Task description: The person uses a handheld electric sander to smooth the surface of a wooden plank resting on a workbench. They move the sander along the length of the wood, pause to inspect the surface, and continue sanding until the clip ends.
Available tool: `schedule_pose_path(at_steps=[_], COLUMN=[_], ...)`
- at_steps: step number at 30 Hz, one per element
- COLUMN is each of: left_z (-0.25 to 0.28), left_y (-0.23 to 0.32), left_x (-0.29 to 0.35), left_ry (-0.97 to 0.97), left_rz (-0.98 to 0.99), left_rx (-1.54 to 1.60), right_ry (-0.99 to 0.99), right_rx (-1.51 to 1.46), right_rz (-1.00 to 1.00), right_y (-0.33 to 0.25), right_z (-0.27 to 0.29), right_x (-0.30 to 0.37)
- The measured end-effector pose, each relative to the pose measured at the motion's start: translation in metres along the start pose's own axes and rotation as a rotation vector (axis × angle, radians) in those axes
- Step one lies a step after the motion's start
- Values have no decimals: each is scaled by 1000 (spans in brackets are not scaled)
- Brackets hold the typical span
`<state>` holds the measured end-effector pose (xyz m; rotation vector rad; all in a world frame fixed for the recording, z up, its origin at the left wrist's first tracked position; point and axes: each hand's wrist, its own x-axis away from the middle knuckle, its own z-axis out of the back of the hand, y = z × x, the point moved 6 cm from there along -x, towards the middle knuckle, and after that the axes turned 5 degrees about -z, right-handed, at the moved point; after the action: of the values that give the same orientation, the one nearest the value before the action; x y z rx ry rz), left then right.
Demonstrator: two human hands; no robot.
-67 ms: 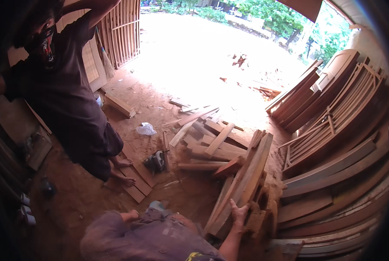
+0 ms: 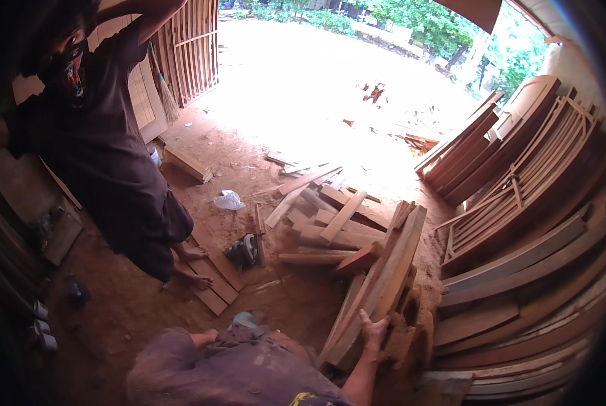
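A long, thick wooden beam (image 2: 399, 260) slopes up and away over a pile of timber at my right front. Against its near right side is my right hand (image 2: 373, 326), its fingers bent over the edge and gripping it. Another long plank (image 2: 358, 298) runs along the beam's left side. Close to my body at the lower middle, my left hand (image 2: 209, 336) shows only in part beside my sleeve; its fingers are too hidden to read. A small greyish-blue thing (image 2: 245, 319), which I cannot make out, is just right of that hand.
Loose offcuts (image 2: 337, 223) lie heaped ahead. A person (image 2: 106, 149) stands at the left, feet on flat boards (image 2: 215, 291), near a dark power tool (image 2: 243, 250). A plastic bag (image 2: 228, 200) lies beyond. Stacked planks (image 2: 513, 291) and frames (image 2: 520, 183) line the right wall.
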<state>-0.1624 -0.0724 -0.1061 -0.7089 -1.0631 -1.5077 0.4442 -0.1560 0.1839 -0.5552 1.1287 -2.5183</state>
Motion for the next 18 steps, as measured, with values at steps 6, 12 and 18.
schedule_pose_path(at_steps=[6,12,18], left_z=[-1,19,13], left_y=[5,21,25], left_x=[-36,-42,-45], left_ry=[48,161,124], left_rz=[-2,-41,-36], left_rx=[-23,-29,-32], right_ry=[79,74,171], right_rx=[6,36,191], right_rz=[81,6,154], right_y=[0,-17,-9], right_z=[5,2,0], right_x=[2,2,-16])
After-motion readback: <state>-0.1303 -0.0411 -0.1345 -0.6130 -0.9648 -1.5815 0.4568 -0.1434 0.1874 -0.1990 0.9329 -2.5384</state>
